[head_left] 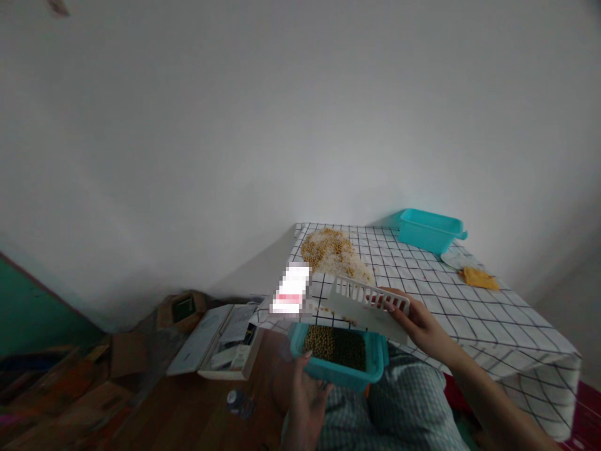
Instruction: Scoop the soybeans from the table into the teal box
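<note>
My left hand (307,394) supports a teal plastic container (345,376) from below and at its left side, with the thumb on the rim. The container is held at the table's front edge, over my lap. Yellow soybean-like beans (320,341) lie in its left part and small dark green beans (351,349) in its right part. My right hand (410,319) is closed on a white plastic piece with a row of slots (359,307), held tilted just above and behind the container. Farther back, a pile of yellow beans mixed with pale grains (331,250) covers part of the tablecloth.
A checked cloth (469,313) covers the table. A larger teal basin (427,232) stands at the back right, near a yellow cloth-like item (479,278). A blurred-out bright rectangle (292,288) lies at the table's left edge. Boxes (230,344) crowd the floor at left.
</note>
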The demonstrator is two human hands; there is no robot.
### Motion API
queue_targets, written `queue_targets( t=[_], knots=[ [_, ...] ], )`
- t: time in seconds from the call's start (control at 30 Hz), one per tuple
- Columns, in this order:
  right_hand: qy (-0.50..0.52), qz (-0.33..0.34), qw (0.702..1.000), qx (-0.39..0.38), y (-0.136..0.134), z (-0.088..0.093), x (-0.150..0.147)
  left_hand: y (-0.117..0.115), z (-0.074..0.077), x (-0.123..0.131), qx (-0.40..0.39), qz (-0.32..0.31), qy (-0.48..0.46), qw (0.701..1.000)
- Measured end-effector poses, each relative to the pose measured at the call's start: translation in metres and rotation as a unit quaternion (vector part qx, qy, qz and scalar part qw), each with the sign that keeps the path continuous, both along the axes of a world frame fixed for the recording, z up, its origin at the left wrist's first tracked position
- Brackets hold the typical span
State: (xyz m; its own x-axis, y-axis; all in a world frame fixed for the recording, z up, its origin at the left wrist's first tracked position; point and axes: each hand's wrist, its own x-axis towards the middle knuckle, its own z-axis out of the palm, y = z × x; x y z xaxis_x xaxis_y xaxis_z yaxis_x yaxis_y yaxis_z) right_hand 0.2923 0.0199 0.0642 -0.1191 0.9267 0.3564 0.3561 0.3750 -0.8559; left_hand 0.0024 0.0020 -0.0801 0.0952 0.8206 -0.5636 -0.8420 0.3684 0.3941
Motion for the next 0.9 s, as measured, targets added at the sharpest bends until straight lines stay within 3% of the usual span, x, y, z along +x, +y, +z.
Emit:
queue_targets(
  t=[0.2,0.37,0.67,0.8,0.9],
  knots=[
    [0.008,-0.035,0.999,0.015,-0.007,0.0,0.0,-0.001,0.004,0.0,-0.012,0.003,-0.005,1.0],
    [0.015,-0.034,0.998,0.045,0.007,-0.007,-0.013,-0.001,0.0,-0.002,-0.014,0.004,-0.006,1.0],
    [-0.052,0.098,0.99,0.082,0.041,0.0,-0.032,-0.004,-0.006,-0.007,-0.013,0.011,0.012,1.0],
    [-0.086,0.166,0.978,0.093,0.028,0.004,-0.028,-0.003,-0.001,-0.004,-0.008,0.015,0.009,1.0],
    [-0.098,0.21,0.967,0.103,0.01,0.006,-0.022,-0.004,0.012,0.001,-0.023,0.02,0.016,0.999]
  ],
)
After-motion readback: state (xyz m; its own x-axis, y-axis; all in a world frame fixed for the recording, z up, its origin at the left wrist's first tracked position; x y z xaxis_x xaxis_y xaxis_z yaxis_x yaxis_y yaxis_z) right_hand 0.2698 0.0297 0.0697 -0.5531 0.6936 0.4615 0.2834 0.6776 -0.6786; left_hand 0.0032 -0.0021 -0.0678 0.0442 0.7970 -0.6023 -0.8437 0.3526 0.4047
